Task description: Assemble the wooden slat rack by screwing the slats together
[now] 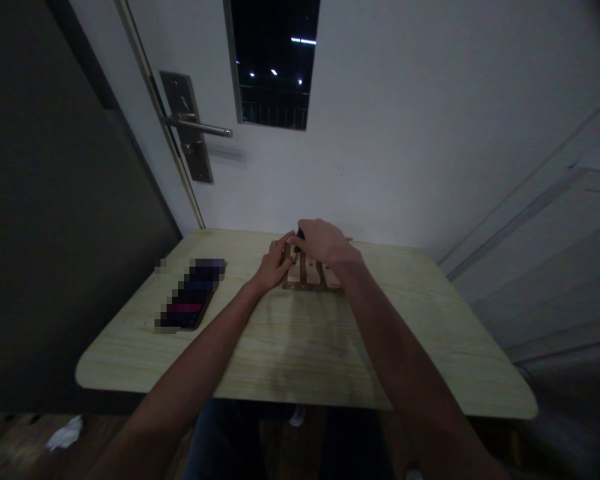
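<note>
A small wooden assembly (311, 272) lies on the table near its back edge. It has several pale wooden strips side by side, with darker brown wood between and below them. My left hand (271, 268) grips its left side, thumb on the near part and fingers towards the back. Above the assembly my right hand (323, 241) is closed around a small black-handled tool (300, 235), pointing down at the leftmost strip. The kind of tool is not clear, and my right hand hides the back right of the assembly.
The pale wood-grain table (260, 360) stands against a white door with a metal handle (200, 127) and a dark window (275, 60). A phone (193, 293), partly blurred out, lies to the left. White crumpled paper (65, 433) is on the floor.
</note>
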`<state>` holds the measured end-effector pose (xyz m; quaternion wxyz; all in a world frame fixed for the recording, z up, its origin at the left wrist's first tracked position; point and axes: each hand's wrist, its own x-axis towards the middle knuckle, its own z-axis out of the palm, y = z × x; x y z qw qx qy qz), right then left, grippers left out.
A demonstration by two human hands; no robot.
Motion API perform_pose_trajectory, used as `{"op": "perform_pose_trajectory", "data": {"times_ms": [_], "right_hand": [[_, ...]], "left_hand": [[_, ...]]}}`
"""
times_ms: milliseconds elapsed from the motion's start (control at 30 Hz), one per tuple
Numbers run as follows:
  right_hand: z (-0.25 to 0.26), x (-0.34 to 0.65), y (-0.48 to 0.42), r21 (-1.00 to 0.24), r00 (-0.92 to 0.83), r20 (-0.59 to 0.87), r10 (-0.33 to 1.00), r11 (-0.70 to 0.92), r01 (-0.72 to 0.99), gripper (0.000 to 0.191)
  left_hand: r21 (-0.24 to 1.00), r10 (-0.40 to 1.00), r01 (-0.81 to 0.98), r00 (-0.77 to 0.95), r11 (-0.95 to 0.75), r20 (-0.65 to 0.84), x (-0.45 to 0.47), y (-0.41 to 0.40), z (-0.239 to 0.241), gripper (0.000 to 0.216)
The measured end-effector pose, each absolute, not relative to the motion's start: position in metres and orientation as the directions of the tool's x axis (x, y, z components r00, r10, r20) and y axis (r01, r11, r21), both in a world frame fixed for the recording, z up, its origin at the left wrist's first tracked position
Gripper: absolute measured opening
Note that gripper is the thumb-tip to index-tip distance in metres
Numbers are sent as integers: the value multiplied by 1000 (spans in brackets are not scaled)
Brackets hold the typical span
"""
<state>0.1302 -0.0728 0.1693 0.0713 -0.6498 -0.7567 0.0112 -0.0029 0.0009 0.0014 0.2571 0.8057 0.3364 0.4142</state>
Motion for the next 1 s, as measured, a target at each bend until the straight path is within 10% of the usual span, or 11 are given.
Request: {"op": "perform_pose_trajectory", "data": {"times_ms": [400, 1000], "right_hand": [[146, 135, -69, -127, -162, 277, 947, 203, 971, 23], [158, 141, -69, -75, -134, 156, 979, 147, 986, 32]], "left_hand": [[691, 764, 349, 425, -633, 485, -3, 4, -2, 66], [684, 751, 337, 437, -647, 494, -4, 2, 1, 66]]}}
